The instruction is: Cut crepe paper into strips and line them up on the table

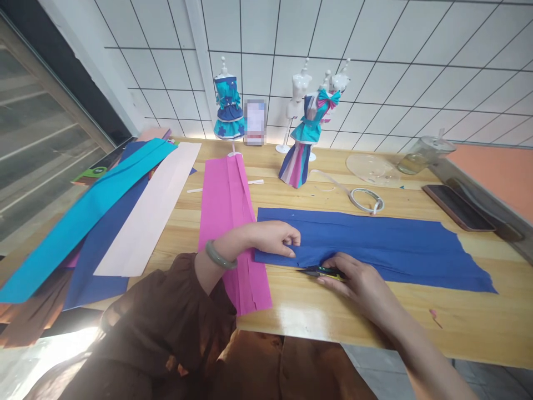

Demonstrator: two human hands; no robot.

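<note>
Closing around scissors (323, 271), the right hand's (363, 284) fingers met the blue sheet's (375, 244) near edge.
The sheet lay on the table (300, 319); the left hand's (268, 236) fingers curled over its left end, pinching or not, unclear. Keeping it flat favoured a clean edge. Tape (361, 209) lay beyond.

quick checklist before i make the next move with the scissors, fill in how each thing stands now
1. Dark scissors with yellow-green on the handles in the right hand: ok
2. Left hand at the long blue crepe-like sheet: ok, at its left end
3. Blue sheet clear of the bright pink folded strip: not ok, its near left corner overlaps the strip
4. Blue sheet smooth: not ok, creases show
5. Blades open or closed: cannot tell
6. Clear lidded drink cup off the blue sheet: ok, farther back
</note>
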